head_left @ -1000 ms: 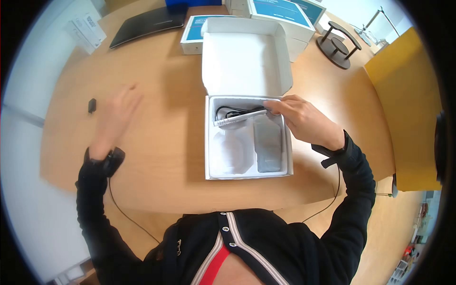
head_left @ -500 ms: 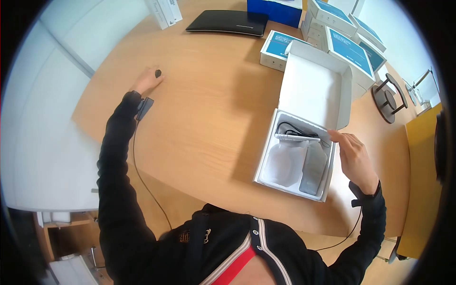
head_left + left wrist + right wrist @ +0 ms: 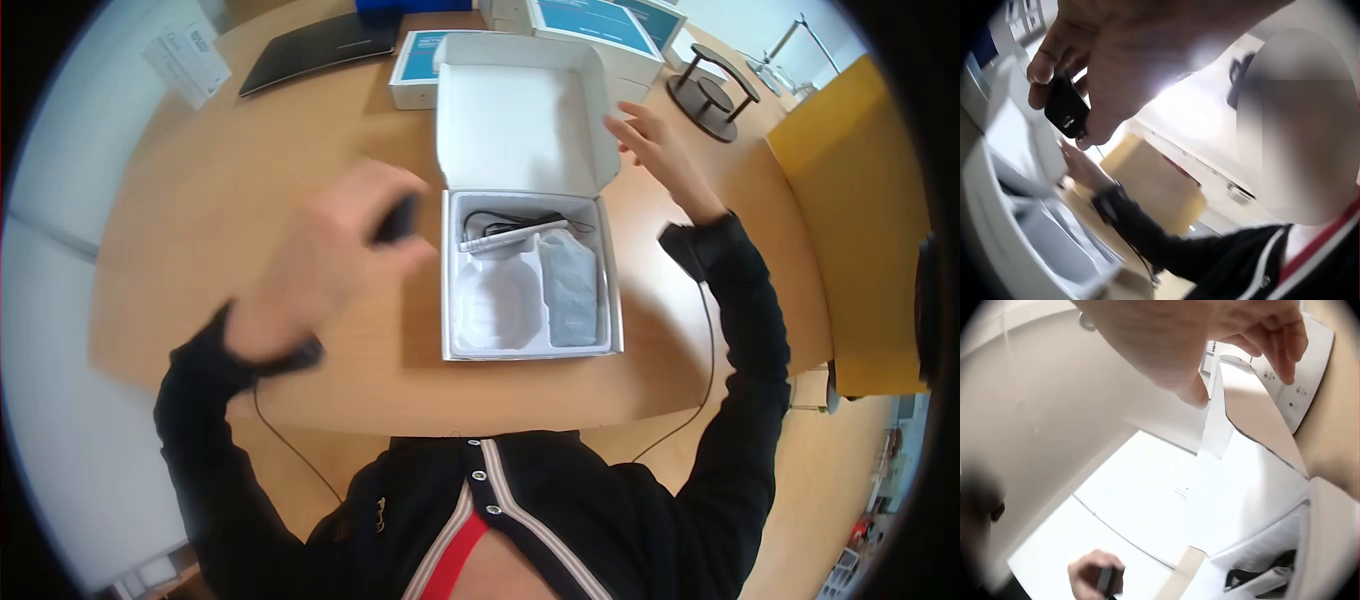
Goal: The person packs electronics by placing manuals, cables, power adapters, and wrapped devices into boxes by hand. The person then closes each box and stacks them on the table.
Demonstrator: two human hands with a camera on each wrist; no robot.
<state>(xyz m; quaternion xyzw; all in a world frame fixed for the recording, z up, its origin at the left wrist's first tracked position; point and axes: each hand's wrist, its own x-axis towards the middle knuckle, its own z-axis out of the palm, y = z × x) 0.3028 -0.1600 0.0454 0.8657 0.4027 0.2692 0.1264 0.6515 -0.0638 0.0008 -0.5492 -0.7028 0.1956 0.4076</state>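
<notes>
Blurred in the head view, my left hand is raised over the table just left of the open white box. It pinches a small black power adapter between thumb and fingers. A black cable lies in the box's back compartment beside a slanted white strip. A grey, wrapped block fills the right compartment, and the round left one shows its bare white tray. My right hand, fingers loosely bent and holding nothing, hovers at the right edge of the upright lid.
Behind the lid stand white-and-blue boxes. A closed black laptop lies at the back left, near a white printed box. A dark round stand is at the back right, with a yellow panel along the right side.
My left hand picked up the adapter from the table's left side and carried it right, toward the box. My right hand moved from the box's right rim up beside the lid. The head view swung left and back.
</notes>
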